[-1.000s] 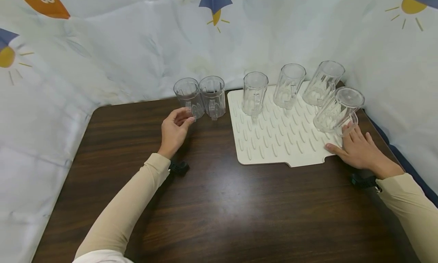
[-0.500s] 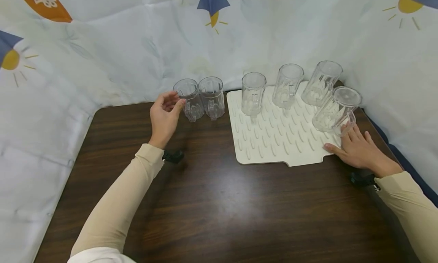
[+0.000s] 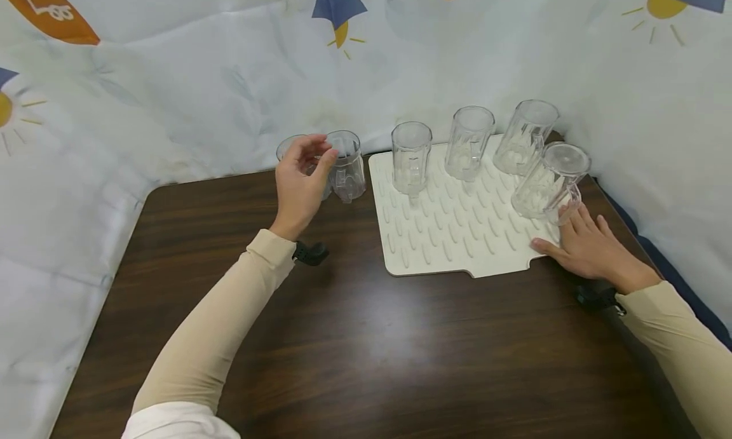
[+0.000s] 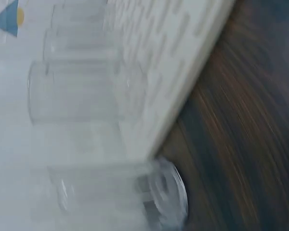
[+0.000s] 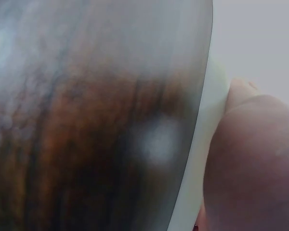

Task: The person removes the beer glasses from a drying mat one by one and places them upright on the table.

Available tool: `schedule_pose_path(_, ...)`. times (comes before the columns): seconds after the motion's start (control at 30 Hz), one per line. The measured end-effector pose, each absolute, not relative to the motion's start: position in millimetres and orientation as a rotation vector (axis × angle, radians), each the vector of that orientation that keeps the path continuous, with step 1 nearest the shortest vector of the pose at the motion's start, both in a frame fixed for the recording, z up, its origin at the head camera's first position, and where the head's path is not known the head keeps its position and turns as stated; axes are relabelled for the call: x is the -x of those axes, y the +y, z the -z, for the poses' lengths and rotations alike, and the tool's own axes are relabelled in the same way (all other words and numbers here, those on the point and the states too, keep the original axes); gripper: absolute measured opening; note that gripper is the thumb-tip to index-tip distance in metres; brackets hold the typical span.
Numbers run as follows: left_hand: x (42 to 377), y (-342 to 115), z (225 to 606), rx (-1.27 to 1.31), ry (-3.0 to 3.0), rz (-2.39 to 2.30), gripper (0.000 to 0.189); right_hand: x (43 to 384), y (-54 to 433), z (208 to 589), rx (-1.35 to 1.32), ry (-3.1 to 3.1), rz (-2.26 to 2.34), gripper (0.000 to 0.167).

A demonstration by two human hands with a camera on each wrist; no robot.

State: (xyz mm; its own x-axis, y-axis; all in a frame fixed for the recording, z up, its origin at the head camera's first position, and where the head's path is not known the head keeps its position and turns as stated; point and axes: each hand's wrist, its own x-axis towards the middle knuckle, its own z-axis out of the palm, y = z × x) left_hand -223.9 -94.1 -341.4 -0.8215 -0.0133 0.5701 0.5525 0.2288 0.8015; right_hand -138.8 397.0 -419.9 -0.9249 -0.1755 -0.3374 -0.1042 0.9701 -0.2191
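Observation:
Two clear mugs stand side by side at the table's back edge. My left hand is raised in front of the left mug and hides most of it. Its fingers are loosely bent with the thumb apart, and the fingertips overlap the rim of the right mug. My right hand rests with spread fingers on the near right corner of a white ridged drying mat. Those fingertips lie at the handle of a clear mug that stands base up. In the blurred left wrist view, a mug appears below the mat.
Along the back of the mat stand three more clear mugs: one at left, one in the middle and one at right. A patterned white curtain hangs behind the dark wooden table.
My left hand first drew back left from the left mug's handle, then rose and moved right toward the second mug's rim. The right hand stays on the mat; the head view shifted slightly.

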Motion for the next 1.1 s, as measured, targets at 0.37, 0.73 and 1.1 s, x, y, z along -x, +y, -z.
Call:
schedule_pose_path(0.37, 218.5, -36.9, 337.7, 0.655, -2.157, 1.611, 0.033, 139.6, 394.3, 419.8, 0.195, 2.757, 0.262, 0.108)
schedule_pose_path(0.73, 212.8, 8.8, 343.2, 0.73, -2.21, 1.708, 0.033, 141.2, 392.7, 419.4, 0.183, 2.756, 0.286, 0.108)
schedule_pose_path(1.1, 209.1, 47.9, 354.7, 0.818, -2.209, 1.798, 0.03, 140.9, 393.5, 418.8, 0.166, 2.757, 0.269, 0.109)
